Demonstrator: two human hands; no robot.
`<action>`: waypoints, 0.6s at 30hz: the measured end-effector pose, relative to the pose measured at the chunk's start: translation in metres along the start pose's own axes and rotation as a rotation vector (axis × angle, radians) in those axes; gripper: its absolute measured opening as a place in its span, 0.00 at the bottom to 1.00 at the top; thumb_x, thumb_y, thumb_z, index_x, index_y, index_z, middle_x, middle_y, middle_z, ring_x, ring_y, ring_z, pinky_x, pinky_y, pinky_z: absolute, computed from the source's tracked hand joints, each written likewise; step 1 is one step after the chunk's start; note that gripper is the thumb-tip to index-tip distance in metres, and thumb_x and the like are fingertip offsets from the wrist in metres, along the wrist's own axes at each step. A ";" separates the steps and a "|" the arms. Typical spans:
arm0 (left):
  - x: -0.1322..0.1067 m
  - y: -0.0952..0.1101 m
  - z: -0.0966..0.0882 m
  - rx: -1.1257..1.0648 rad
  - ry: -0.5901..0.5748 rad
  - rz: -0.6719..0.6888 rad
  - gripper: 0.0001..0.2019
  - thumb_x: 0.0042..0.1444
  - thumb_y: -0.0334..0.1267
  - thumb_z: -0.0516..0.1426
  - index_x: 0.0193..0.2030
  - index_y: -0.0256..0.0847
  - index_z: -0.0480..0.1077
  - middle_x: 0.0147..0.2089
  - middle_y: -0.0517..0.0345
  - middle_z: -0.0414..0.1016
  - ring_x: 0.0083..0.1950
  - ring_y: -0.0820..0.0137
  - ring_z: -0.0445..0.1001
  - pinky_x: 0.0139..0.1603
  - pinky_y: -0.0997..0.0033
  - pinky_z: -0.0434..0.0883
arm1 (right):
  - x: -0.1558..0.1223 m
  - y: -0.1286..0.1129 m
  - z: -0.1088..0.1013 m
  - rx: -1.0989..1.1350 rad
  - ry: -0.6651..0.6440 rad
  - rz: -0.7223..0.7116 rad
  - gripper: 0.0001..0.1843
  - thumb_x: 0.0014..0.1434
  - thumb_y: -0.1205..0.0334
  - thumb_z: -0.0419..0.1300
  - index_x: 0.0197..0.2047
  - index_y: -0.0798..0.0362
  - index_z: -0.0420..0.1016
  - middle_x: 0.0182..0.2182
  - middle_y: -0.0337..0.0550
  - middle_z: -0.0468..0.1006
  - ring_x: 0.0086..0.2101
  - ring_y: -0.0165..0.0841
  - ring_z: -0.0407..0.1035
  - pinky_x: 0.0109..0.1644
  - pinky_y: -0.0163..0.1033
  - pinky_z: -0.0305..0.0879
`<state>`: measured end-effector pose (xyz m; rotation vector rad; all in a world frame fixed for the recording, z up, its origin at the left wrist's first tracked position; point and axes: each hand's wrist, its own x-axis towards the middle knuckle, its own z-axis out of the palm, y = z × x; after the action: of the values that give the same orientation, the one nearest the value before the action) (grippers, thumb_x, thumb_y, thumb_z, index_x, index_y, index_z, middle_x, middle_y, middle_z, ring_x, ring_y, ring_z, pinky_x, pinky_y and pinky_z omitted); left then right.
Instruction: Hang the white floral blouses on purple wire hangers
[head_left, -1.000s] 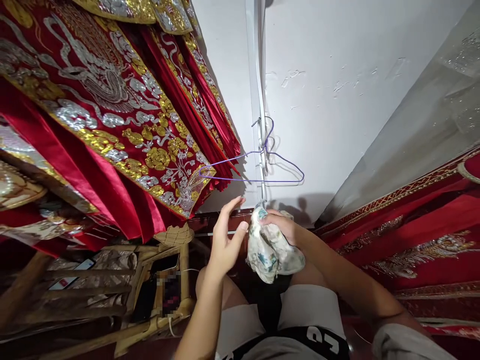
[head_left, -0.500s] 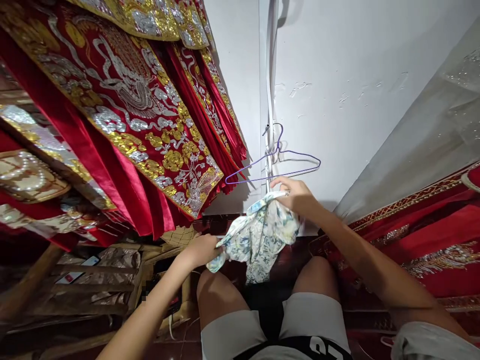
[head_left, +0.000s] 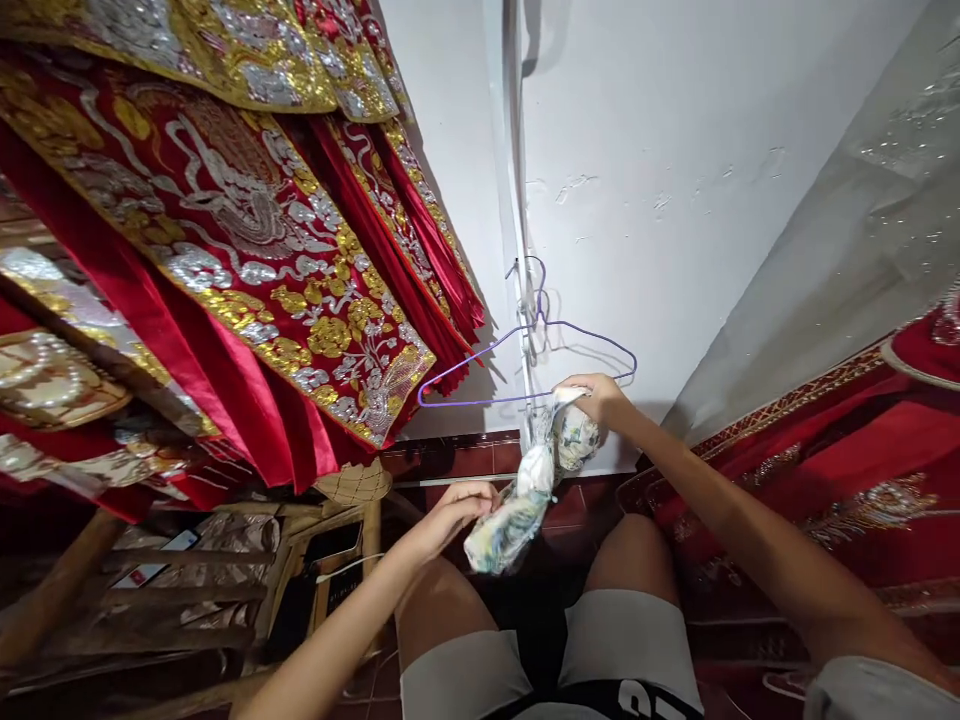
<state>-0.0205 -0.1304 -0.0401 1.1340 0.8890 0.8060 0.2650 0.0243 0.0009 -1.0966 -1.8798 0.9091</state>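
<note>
Pale patterned cloth [head_left: 510, 525] bunched between hands, mostly below purple hanger [head_left: 540, 319]; right hand [head_left: 598, 398] closed on cloth's upper end; left hand [head_left: 454, 515] narrow, fingers curled by lower part, cannot tell whether gripping; red embroidered fabric [head_left: 322, 330] hanging at left.

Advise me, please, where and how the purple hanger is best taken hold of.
Probably at the neck of the purple hanger, just under the hook, pinched from the front right: both sloping shoulders meet there, and white wall shows behind its right side, whereas its left end overlaps the red costume in view.
</note>
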 end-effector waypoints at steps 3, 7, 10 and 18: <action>0.033 -0.032 0.022 -0.224 0.039 -0.072 0.18 0.55 0.51 0.65 0.46 0.43 0.70 0.41 0.58 0.71 0.39 0.63 0.81 0.52 0.60 0.70 | -0.022 -0.004 -0.002 0.002 -0.017 -0.033 0.21 0.51 0.69 0.58 0.46 0.52 0.86 0.42 0.45 0.87 0.43 0.43 0.79 0.48 0.42 0.73; 0.071 -0.057 0.052 0.044 0.073 0.056 0.30 0.48 0.47 0.72 0.55 0.46 0.68 0.54 0.52 0.71 0.48 0.65 0.75 0.52 0.64 0.69 | -0.041 -0.014 -0.003 -0.106 0.007 0.062 0.29 0.50 0.73 0.58 0.54 0.48 0.83 0.41 0.43 0.87 0.38 0.42 0.79 0.43 0.41 0.71; 0.084 -0.070 0.067 0.189 -0.081 0.071 0.24 0.56 0.52 0.67 0.54 0.42 0.69 0.38 0.56 0.74 0.41 0.66 0.73 0.47 0.64 0.67 | -0.043 -0.016 -0.011 -0.118 0.052 0.055 0.31 0.47 0.75 0.59 0.53 0.47 0.84 0.38 0.42 0.87 0.36 0.41 0.77 0.41 0.39 0.69; 0.122 -0.093 0.104 0.015 0.098 0.089 0.34 0.42 0.57 0.73 0.52 0.43 0.69 0.49 0.50 0.70 0.52 0.61 0.71 0.52 0.62 0.69 | -0.045 -0.020 -0.013 -0.045 0.093 0.124 0.34 0.46 0.76 0.53 0.54 0.48 0.84 0.38 0.38 0.86 0.18 0.27 0.57 0.26 0.34 0.56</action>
<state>0.1338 -0.0853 -0.1329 1.1620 0.9318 0.9357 0.2841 -0.0214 0.0116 -1.2728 -1.7802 0.8723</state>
